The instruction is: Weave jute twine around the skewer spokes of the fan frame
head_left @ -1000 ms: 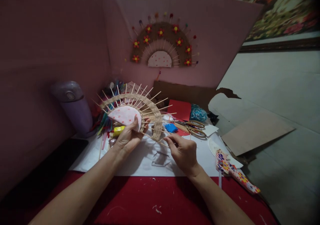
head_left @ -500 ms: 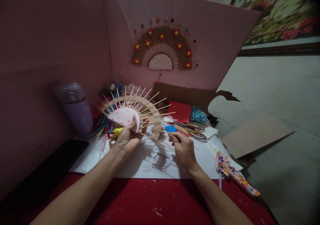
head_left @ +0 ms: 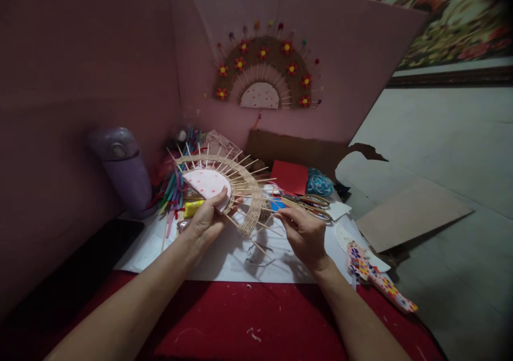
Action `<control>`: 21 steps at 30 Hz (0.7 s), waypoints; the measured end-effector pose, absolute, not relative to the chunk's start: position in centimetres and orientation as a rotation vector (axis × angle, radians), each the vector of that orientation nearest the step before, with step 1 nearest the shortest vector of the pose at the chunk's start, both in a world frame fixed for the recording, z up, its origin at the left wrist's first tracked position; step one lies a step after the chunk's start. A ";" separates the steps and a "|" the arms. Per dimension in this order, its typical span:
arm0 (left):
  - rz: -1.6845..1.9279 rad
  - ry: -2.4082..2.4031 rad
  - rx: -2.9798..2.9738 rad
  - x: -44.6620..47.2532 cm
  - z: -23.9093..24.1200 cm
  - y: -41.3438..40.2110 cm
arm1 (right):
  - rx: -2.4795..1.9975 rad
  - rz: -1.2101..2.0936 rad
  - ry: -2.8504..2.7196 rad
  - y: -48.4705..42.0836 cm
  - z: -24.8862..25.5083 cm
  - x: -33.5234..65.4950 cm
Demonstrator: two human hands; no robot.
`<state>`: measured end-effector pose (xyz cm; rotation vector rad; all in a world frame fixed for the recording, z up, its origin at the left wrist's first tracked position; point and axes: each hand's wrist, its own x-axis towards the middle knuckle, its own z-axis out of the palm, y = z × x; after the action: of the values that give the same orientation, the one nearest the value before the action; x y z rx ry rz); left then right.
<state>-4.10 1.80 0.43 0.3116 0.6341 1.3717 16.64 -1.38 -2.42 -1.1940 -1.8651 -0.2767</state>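
Note:
My left hand (head_left: 208, 219) grips a half-round woven fan piece (head_left: 244, 187) by its pink dotted paper centre (head_left: 205, 181). Thin wooden skewers stick out of its rim, and tan cord is woven between them. My right hand (head_left: 302, 232) is pinched just right of the weave's lower end, holding a thin strand of the cord (head_left: 260, 232) that trails to a loose loop on the white sheet (head_left: 224, 259). A finished fan with red flowers (head_left: 266, 72) hangs on the pink wall.
A lilac flask (head_left: 122, 166) stands at left beside coloured strips (head_left: 172, 190). Scissors (head_left: 310, 203), red paper (head_left: 289, 176), a teal yarn ball (head_left: 318, 182) and a yellow glue bottle (head_left: 191, 208) lie behind my hands. A flowered cut-out (head_left: 377, 278) and cardboard (head_left: 409, 214) lie right.
My right hand has risen and shifted right, drawing the cord up beside the weave. The left hand has tilted the fan piece slightly and brought it a little lower.

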 end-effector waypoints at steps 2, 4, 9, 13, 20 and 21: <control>1.337 0.652 0.350 -4.0 0.5 1.6 | -1.194 -0.286 -1.907 -1.4 -2.4 16.7; 1.297 0.657 0.377 -3.9 0.4 1.5 | -1.200 -0.281 -1.924 -1.5 -2.3 16.7; 1.246 0.650 0.358 -3.9 0.1 1.6 | -1.213 -0.279 -1.894 -1.7 -2.3 16.3; 1.234 0.652 0.364 -3.9 0.0 1.6 | -1.229 -0.266 -1.877 -1.8 -2.4 16.1; 1.258 0.653 0.389 -4.2 0.2 1.7 | -1.222 -0.277 -1.872 -1.6 -2.4 16.2; 1.260 0.658 0.404 -4.2 0.2 1.7 | -1.218 -0.285 -1.864 -1.6 -2.3 16.3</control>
<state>-4.21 1.72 0.21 0.4044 0.6584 1.2599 16.29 -1.61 -2.34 -1.2179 -1.8639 -0.2849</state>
